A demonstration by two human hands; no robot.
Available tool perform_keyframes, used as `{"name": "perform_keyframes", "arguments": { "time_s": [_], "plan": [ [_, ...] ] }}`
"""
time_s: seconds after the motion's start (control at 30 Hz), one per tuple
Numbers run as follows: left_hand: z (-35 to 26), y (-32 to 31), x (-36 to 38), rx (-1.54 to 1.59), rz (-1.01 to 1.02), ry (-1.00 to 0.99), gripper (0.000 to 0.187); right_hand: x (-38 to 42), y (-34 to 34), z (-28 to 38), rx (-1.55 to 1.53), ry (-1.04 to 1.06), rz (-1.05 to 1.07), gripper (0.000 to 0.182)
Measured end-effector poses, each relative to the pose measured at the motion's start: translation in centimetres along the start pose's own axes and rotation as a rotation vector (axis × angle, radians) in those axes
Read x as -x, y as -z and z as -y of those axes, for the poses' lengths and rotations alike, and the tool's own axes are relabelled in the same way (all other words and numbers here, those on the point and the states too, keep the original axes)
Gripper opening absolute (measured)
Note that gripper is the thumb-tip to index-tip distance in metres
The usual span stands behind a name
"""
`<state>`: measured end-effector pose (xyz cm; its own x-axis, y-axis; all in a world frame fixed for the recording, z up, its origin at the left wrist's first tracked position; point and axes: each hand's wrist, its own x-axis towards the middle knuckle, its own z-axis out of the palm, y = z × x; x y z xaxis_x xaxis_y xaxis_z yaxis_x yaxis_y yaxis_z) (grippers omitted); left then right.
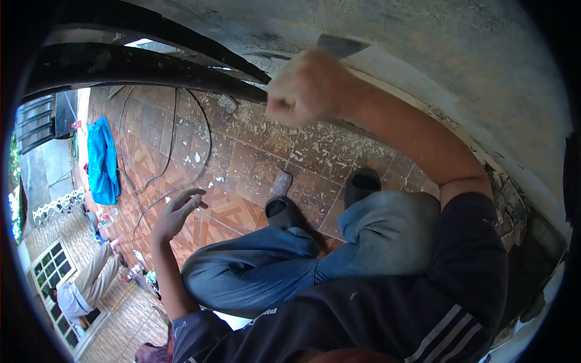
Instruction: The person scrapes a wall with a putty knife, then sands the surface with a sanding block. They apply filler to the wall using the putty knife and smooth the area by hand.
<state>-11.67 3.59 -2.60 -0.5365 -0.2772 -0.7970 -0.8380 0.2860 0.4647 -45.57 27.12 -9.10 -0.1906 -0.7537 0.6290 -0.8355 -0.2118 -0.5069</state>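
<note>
My right hand (308, 88) is closed in a fist round a scraper, whose flat grey blade (341, 46) shows just beyond the knuckles. The blade lies at the worn, patchy wall (448, 60); whether its edge touches cannot be told. My left hand (181, 212) hangs over the tiled floor at the left, fingers apart and holding nothing. A small greyish block (281, 183) rests on the floor near my sandals. Pale flakes lie scattered over the brown tiles (254, 160).
Dark curved bars (145, 66) cross the upper left. A cable (175, 133) loops over the floor beside a blue cloth (103, 160). Another person (85, 290) is at the lower left, near a window (53, 266). Debris (511, 199) lies along the wall at right.
</note>
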Motion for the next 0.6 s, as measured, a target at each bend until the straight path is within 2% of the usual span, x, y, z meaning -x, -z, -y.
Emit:
{"name": "perform_keyframes", "arguments": {
  "time_s": [0.03,0.17,0.27,0.3,0.4,0.43,0.53,0.57,0.6],
  "plan": [
    [0.4,0.2,-0.1,-0.058,0.004,0.037,0.05,0.1,-0.6,-1.5,0.028,-0.017,0.009,0.019],
    [0.2,-0.2,-0.1,-0.049,0.012,-0.017,0.052,-0.2,-0.5,-2.1,0.071,0.028,0.066,0.019],
    [0.2,-0.1,0.4,-0.056,0.019,-0.034,0.052,-0.4,0.3,-1.5,0.088,0.03,-0.001,0.019],
    [0.4,0.1,0.5,-0.065,0.033,-0.012,0.051,-0.4,-0.1,-4.0,-0.025,-0.019,-0.066,0.018],
    [1.2,0.4,0.6,-0.078,-0.015,0.011,0.05,1.1,-0.6,-4.0,0.024,-0.218,0.187,0.017],
    [1.0,0.4,0.6,-0.058,-0.021,-0.011,0.05,1.6,-1.1,-2.2,0.029,-0.028,0.147,0.018],
    [0.4,0.2,0.9,-0.013,-0.017,-0.039,0.05,0.1,-0.9,0.3,0.051,0.088,0.027,0.02],
    [0.0,0.2,0.9,-0.059,-0.022,0.007,0.049,0.1,-0.9,-2.4,0.077,0.014,0.083,0.021],
    [0.1,0.2,0.7,-0.061,-0.019,-0.007,0.049,-0.2,-1.5,-2.9,0.057,0.026,0.057,0.021]
  ]
}}
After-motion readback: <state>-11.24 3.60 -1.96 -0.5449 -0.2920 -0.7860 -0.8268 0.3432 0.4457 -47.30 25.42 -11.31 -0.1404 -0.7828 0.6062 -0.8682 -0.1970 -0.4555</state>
